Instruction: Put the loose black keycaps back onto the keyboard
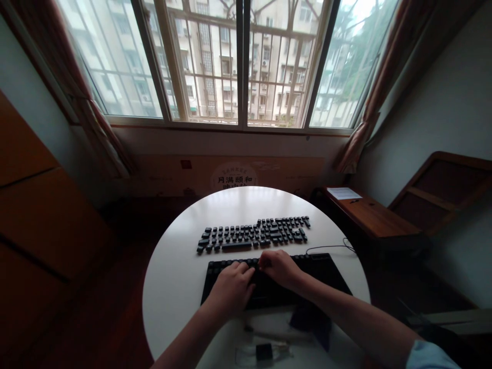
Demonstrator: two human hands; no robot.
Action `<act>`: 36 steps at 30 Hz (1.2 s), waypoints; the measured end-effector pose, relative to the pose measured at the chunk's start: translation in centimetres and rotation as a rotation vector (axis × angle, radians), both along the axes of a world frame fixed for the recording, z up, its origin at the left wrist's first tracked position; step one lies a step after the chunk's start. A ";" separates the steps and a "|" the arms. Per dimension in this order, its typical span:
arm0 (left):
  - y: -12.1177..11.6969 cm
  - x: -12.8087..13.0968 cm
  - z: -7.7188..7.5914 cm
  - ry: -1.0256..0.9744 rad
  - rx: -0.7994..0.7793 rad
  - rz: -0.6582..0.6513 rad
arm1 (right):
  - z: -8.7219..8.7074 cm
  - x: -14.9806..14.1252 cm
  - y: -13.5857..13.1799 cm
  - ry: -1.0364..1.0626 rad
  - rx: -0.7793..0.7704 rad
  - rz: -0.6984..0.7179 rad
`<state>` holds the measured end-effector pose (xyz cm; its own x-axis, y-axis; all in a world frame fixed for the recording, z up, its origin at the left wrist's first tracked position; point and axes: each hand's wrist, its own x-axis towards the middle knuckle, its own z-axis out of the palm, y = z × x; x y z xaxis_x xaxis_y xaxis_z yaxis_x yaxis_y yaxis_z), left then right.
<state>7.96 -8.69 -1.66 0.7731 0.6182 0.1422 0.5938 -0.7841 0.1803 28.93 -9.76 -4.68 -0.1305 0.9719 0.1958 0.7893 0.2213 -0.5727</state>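
A black keyboard (319,277) lies on the round white table, with a row of keycaps along its far edge and a dark bare-looking bed nearer me. Over its left half rests my left hand (232,287), fingers stretched out and tips at the top row. My right hand (280,267) is closed in a pinch at that row, beside the left fingertips; what it pinches is hidden. Just beyond the keyboard, many loose black keycaps (236,246) are laid out in keyboard order.
A black cable (330,247) runs off the table's right side. Near me lie a blurred clear packet with a dark piece (264,351) and a dark item (311,323). A wooden chair or bench (378,220) with a paper (343,193) stands right. A barred window is ahead.
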 end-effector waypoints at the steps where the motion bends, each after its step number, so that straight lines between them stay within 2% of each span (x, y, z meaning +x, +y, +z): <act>1: 0.2 0.1 0.2 0.000 -0.006 -0.004 | -0.1 0.1 0.1 0.019 -0.002 -0.002; 4: 0.7 0.3 0.8 -0.010 -0.005 -0.011 | 0.0 -0.1 0.1 -0.018 -0.009 -0.002; 8: 1.3 0.6 1.0 -0.022 0.000 -0.011 | 0.7 -0.6 0.0 -0.214 -0.008 0.026; 15: 1.7 0.3 0.0 -0.136 -0.023 0.023 | 0.9 -0.8 0.0 -0.326 0.004 0.040; 21: 1.6 0.0 -0.7 -0.164 0.004 0.003 | 2.0 -1.8 -0.2 -0.509 0.060 0.095; 25: 1.5 -0.1 -0.8 -0.159 0.037 -0.011 | 3.0 -1.3 0.1 -0.447 0.059 0.131; 27: 1.5 -0.1 -1.0 -0.167 0.056 -0.026 | 3.7 0.0 1.4 -0.334 0.076 0.091; 29: 1.5 0.0 -1.3 -0.176 0.072 -0.043 | 4.7 1.7 3.8 -0.249 0.101 -0.004; 32: 1.6 0.4 -1.7 -0.184 0.078 -0.040 | 5.9 4.4 9.1 -0.235 0.068 -0.133; 36: 1.6 0.7 -2.2 -0.190 0.070 -0.018 | 5.6 6.5 15.6 -0.261 -0.027 -0.132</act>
<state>8.62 -7.13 -3.87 0.7393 0.5879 0.3284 0.5401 -0.8089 0.2322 35.47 5.83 0.95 -0.0453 0.9882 0.1464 0.9318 0.0946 -0.3504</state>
